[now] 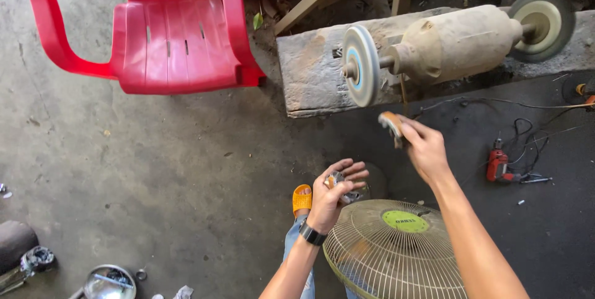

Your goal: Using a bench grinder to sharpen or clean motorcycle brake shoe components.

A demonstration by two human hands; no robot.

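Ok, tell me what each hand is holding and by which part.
The right hand pinches a small orange-edged piece at its lower end, fingertips around it. The left hand cups small metal parts in its palm; the exact grip cannot be told.

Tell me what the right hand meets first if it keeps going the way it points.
Probably the grinding wheel: the right hand, holding a small orange-edged piece, points up-left at it. Depth is unclear.

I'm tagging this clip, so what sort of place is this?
Probably a small informal metal workshop: a dusty bench grinder with polishing wheels sits on a block, a red power drill and cables lie on the concrete floor, and loose metal parts are scattered about.
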